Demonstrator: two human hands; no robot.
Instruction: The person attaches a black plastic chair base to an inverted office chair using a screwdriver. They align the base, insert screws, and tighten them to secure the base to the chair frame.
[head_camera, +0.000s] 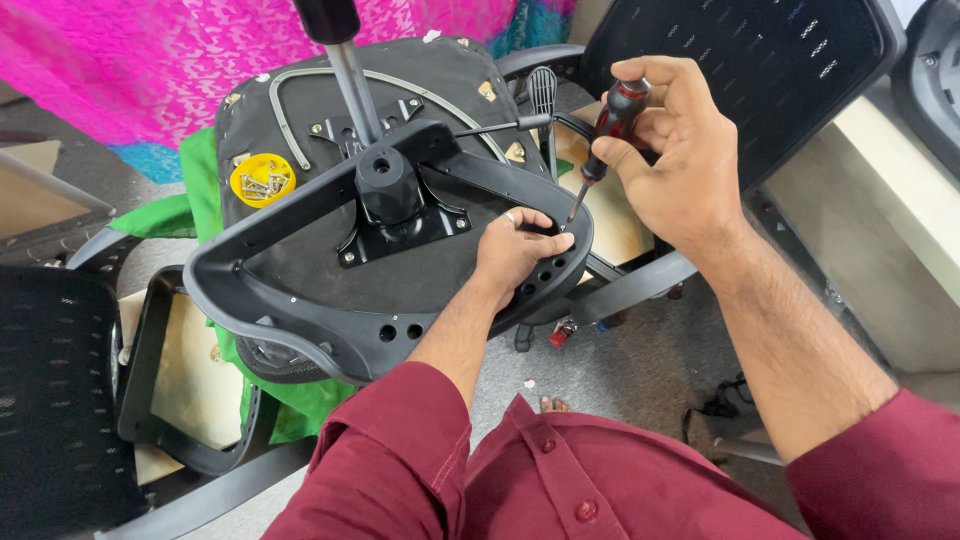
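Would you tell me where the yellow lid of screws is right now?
In the head view, the yellow lid rests on the upturned seat, left of the black centre mount.

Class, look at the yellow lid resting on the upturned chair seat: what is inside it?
The yellow lid holds a small heap of metal screws. Whatever lies beneath the heap is covered.

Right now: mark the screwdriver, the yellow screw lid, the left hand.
screwdriver (618, 112), head view, on its red-black handle.
yellow lid (262, 179), head view, on its rim.
left hand (512, 250), head view, on its back.

Grey floor (640, 360) bears chair parts (60, 400) and green cloth (300, 400).
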